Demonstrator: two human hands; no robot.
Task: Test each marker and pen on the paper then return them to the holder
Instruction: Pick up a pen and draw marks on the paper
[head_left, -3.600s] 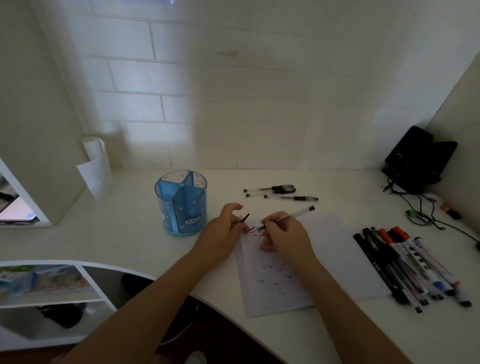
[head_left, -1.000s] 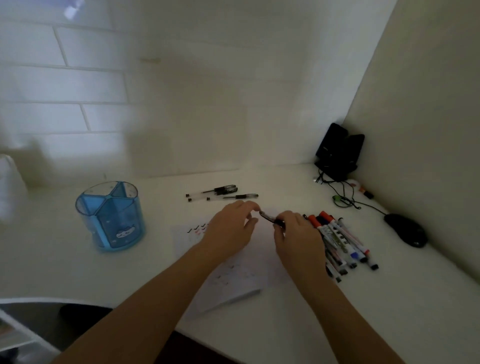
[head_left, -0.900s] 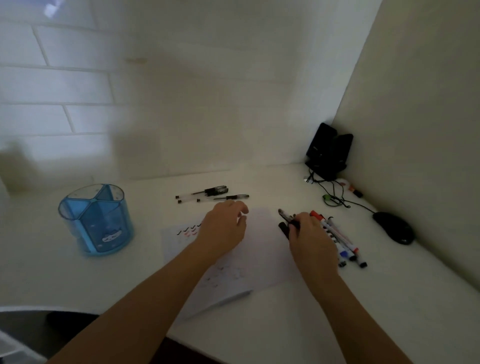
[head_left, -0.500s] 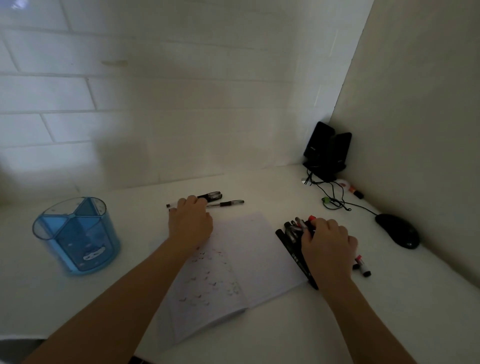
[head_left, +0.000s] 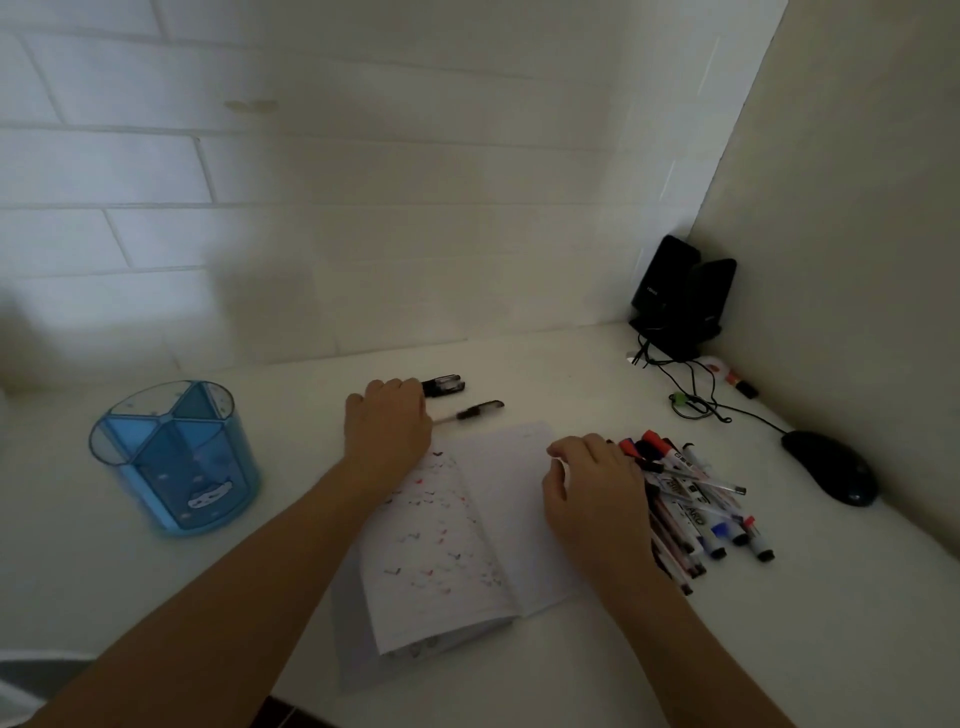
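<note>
An open notebook (head_left: 467, 525) with red and black test marks lies on the white desk. My left hand (head_left: 387, 431) lies behind it, fingers curled over the left ends of the black pens (head_left: 444, 386); another pen (head_left: 475, 411) sticks out to its right. My right hand (head_left: 597, 493) sits at the notebook's right edge, fingers curled onto a heap of several markers (head_left: 696, 499) with red, blue and black caps. The blue divided holder (head_left: 174, 457) stands at the left and looks empty.
A black mouse (head_left: 831, 473) lies right of the markers, its cable (head_left: 696, 395) running to two black speakers (head_left: 680, 296) in the back corner. A small red-and-white item (head_left: 737, 382) lies by the right wall. The desk's front edge curves below my arms.
My left hand has stayed on the pens behind the notebook. My right hand has shifted to the left side of the markers, which now lie in a looser heap. The camera has turned slightly.
</note>
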